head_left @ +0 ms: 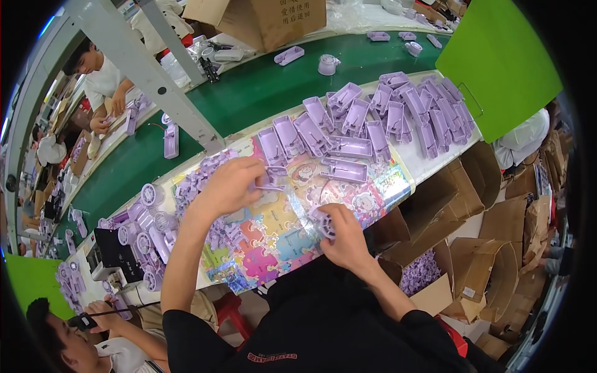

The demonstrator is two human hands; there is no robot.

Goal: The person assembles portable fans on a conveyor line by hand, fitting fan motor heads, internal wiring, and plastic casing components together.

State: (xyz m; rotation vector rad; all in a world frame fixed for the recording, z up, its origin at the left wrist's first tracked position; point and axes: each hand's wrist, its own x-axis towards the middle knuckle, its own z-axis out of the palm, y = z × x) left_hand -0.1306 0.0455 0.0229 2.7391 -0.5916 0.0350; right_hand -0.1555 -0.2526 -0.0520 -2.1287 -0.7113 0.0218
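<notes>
My left hand (233, 188) reaches over the colourful printed mat (277, 221), its fingers closed on a small light-purple plastic part (272, 179). Its fingertips are partly hidden behind the hand. My right hand (344, 239) is lower and to the right, gripping a round purple plastic piece (326, 227) with a slotted, ring-like face. A thin dark wire rises from near that piece toward an open purple housing (346, 170) lying on the mat. Just left of my left hand, small purple parts (202, 180) lie in a loose heap.
Several purple housings (429, 112) are piled at the far right of the table. A green conveyor belt (249, 81) runs behind, carrying scattered parts. A metal post (168, 81) stands at its near edge. Cardboard boxes (463, 186) crowd the right; a co-worker (115, 329) sits lower left.
</notes>
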